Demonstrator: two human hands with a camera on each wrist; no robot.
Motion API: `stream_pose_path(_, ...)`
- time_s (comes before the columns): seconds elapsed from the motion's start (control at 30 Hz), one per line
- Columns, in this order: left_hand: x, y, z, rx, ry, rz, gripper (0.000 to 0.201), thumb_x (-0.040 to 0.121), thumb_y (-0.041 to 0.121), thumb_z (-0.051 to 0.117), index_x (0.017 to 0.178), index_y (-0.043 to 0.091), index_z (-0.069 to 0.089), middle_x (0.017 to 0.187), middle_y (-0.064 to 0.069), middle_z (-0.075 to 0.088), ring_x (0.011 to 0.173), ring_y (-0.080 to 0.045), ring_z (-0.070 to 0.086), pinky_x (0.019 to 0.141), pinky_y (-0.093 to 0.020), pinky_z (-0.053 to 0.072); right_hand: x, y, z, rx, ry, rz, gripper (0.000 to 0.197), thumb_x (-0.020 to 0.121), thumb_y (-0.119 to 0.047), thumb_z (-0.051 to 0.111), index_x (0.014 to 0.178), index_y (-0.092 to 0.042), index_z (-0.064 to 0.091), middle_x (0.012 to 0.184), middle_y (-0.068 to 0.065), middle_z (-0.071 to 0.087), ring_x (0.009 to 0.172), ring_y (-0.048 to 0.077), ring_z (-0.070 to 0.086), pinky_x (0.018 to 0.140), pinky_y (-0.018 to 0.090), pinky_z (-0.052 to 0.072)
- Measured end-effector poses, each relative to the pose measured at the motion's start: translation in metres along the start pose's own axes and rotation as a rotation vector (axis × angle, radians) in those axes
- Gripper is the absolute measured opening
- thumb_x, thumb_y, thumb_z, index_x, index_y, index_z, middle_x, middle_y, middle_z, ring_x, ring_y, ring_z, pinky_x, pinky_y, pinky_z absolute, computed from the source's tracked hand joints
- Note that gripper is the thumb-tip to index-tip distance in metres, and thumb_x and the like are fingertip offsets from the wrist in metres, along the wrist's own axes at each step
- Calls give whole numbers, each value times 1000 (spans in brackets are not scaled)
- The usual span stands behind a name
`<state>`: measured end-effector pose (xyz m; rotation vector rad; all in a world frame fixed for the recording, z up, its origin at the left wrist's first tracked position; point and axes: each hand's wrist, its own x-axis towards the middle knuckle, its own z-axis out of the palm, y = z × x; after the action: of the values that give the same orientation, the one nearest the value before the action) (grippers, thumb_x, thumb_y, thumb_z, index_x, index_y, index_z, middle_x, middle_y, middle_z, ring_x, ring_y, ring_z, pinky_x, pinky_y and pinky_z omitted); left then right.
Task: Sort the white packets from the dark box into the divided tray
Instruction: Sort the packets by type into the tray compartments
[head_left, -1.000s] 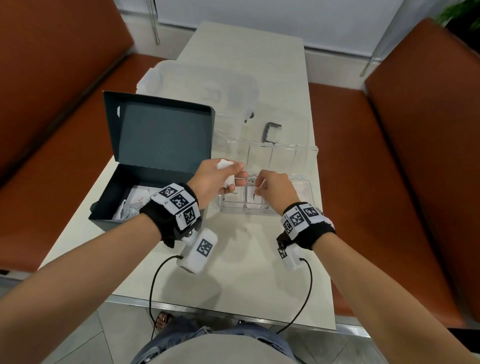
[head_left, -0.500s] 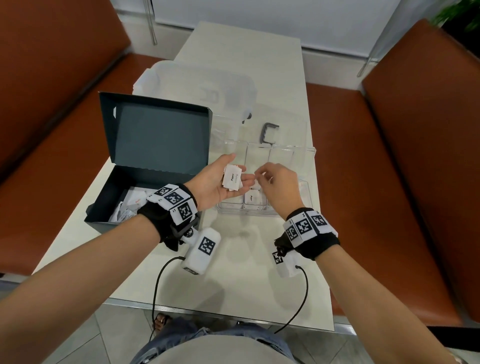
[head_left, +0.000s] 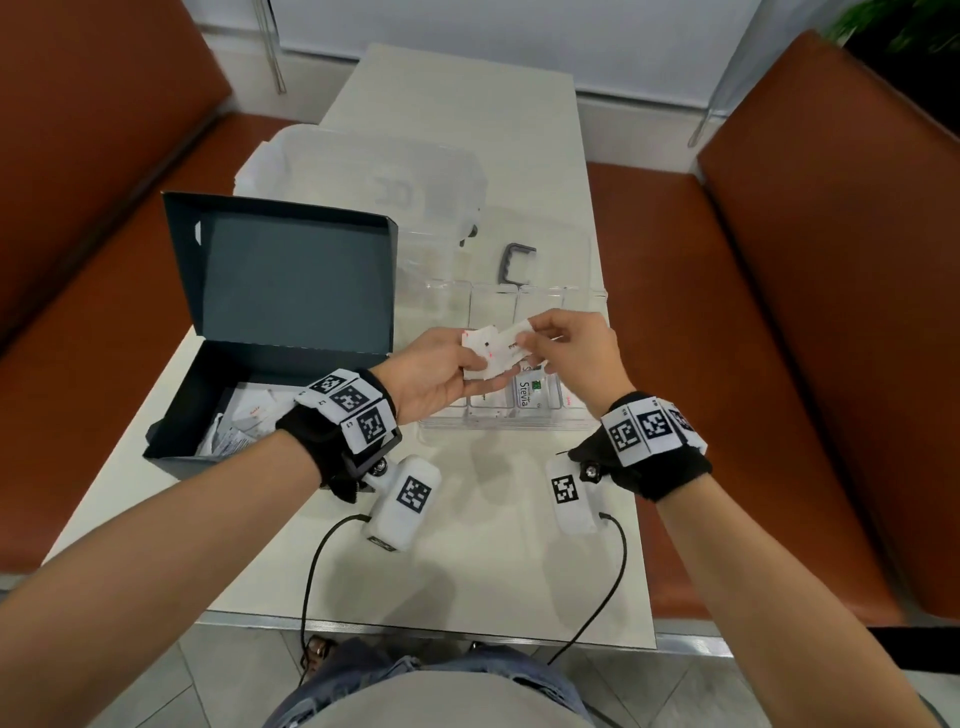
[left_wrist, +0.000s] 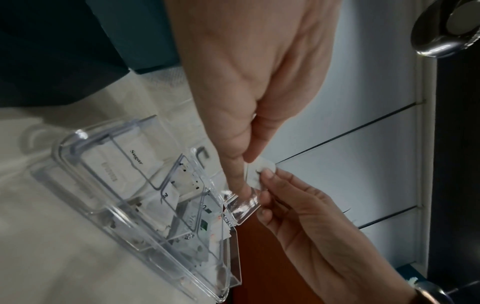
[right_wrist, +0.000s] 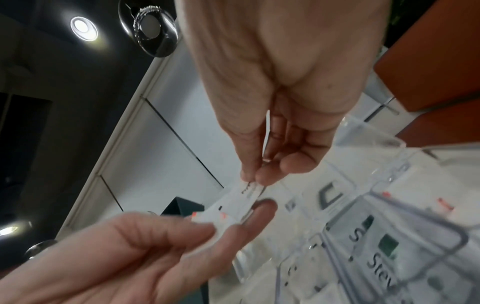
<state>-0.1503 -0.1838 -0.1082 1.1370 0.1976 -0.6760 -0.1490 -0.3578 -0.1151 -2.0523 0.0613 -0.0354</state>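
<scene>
**Handover over the tray: a loose pinch could drop or misfile a packet**

At the centre of the head view, the left hand (head_left: 436, 371) lies palm up with its fingers curled under a small stack of white packets (head_left: 485, 358), held above the near compartments of the divided tray (head_left: 582, 422). The right hand (head_left: 576, 358) pinches the end of one packet (head_left: 511, 335) between thumb and fingertip, so each grip is closed on paper: the left on the stack, the right on the single packet. That packet touches the stack below it.

The chief risk is that the pinched packet drags a neighbour with it, since the sachets are thin and overlap; a second one could slide off the palm and fall into whichever compartment lies beneath, spoiling the sort. The right hand's hold is only on the packet's edge, as the right wrist view shows, so it may also slip free.

The tray already holds sachets marked Sugar and Stevia in separate compartments. The print on the pinched packet is too blurred to read, so misjudging its kind is possible.

More packets wait in the dark box (head_left: 171, 447), lower left of the head view, on the counter (head_left: 493, 571).
</scene>
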Motion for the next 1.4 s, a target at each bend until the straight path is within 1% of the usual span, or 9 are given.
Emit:
stream_pose_path(0.13, 6, -1, 2, 45, 90, 61, 36, 95, -18, 38, 129, -11, 48, 118, -24, 61, 94, -29, 69, 77, -29, 60, 4, 5, -21, -7, 20, 39, 13, 85, -8, 69, 98, -8, 69, 73, 5, 70, 54, 3, 64, 55, 17, 52)
stream_pose_path(0.27, 11, -4, -6, 62, 227, 155, 39, 94, -17, 44, 131, -10, 46, 126, -26, 59, 105, -34, 66, 81, -31, 59, 7, 9, -21, -118, 15, 23, 8, 86, -11, 68, 93, -11, 67, 77, 5, 71, 57, 4, 63, 59, 17, 52)
stream_pose_path(0.43, 10, -9, -11, 83, 282, 206, 33, 90, -16, 53, 121, -7, 53, 113, -19, 62, 88, -26, 69, 68, -25, 60, 10, 8, 12, -334, -158, -31, 10, 88, -13, 66, 97, -10, 69, 84, 8, 70, 72, 13, 59, 64, 15, 43)
stream_pose_path(0.67, 4, -8, -16, 64, 303, 225, 33, 88, -17, 55, 119, -7, 54, 113, -20, 61, 90, -27, 67, 74, -30, 61, 17, 13, 34, -647, -337, -23, 15, 86, -17, 68, 101, -16, 70, 100, 3, 69, 102, 24, 60, 97, 45, 43)
stream_pose_path(0.77, 0, -8, -19, 62, 305, 220, 32, 88, -17, 55, 118, -6, 54, 118, -22, 60, 98, -32, 66, 78, -32, 60, 18, 16, 40, -719, -331, -44, 19, 85, -17, 67, 104, -20, 70, 101, -1, 70, 106, 23, 57, 100, 41, 36)
stream_pose_path(1.0, -3, -8, -24, 54, 296, 210, 35, 88, -17, 56, 122, -8, 53, 124, -24, 59, 113, -37, 62, 80, -32, 59, 12, 23, 50, -743, -299, -155, 24, 77, -11, 69, 91, -20, 52, 101, 0, 68, 97, 25, 59, 82, 35, 24)
stream_pose_path(1.2, -3, -9, -25, 59, 275, 222, 32, 86, -16, 60, 116, -6, 56, 122, -25, 61, 110, -36, 63, 76, -29, 60, 11, 25, 47, -804, -256, -260, 20, 85, -22, 66, 104, -16, 64, 104, 3, 58, 97, 23, 56, 82, 34, 26)
stream_pose_path(1.27, -2, -9, -24, 73, 268, 233, 31, 85, -15, 61, 115, -6, 57, 121, -25, 62, 108, -35, 64, 75, -28, 60, 10, 22, 40, -666, -145, -290, 16, 90, -19, 63, 103, -12, 67, 101, 6, 61, 90, 22, 58, 85, 31, 36)
stream_pose_path(1.4, 2, -11, -20, 143, 256, 227, 34, 85, -13, 64, 118, -11, 57, 118, -24, 64, 97, -31, 69, 73, -28, 61, 6, 8, 24, -226, 113, -178, 17, 94, -24, 57, 100, -15, 70, 87, -1, 68, 74, 8, 58, 64, 4, 39)
